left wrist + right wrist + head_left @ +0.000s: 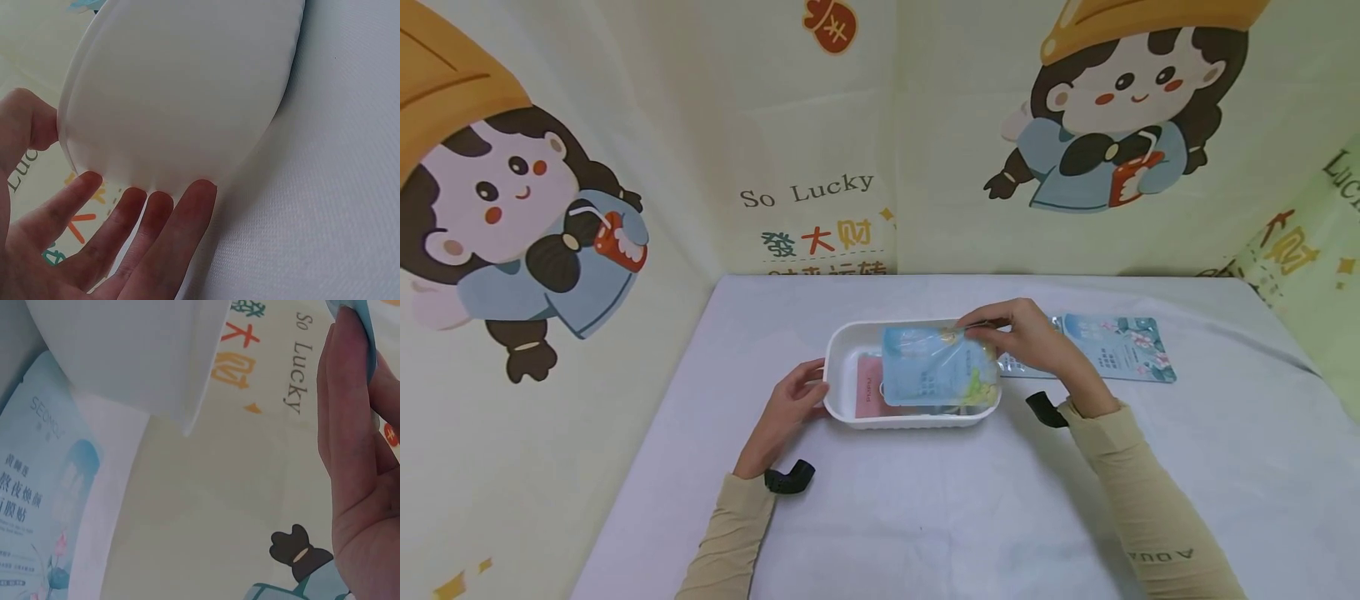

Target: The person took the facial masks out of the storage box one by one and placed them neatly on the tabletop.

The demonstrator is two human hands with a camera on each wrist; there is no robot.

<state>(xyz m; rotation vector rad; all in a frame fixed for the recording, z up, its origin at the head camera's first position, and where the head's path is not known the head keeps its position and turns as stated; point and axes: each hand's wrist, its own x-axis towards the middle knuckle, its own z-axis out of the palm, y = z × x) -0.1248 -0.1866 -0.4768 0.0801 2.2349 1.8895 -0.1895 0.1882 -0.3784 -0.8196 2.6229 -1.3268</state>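
A white plastic tray (912, 422) with rounded corners stands on the table. My left hand (788, 408) holds its left end; in the left wrist view the thumb is at the rim and the fingertips touch the outer wall. Between right thumb and fingers, my right hand (1026, 337) pinches the upper right edge of a light-blue sachet (925, 371), above the tray. Under it, a pink packet (868, 392) lies in the tray, with other contents mostly hidden. To the right, a blue floral sachet (1120, 346) marked as a face mask lies flat, partly behind my right hand.
A white cloth (910, 517) covers the table. Behind it hangs a pale yellow printed curtain (940, 167) with cartoon figures. A black wrist piece (790, 477) sits at my left cuff and another wrist piece (1047, 410) at my right cuff.
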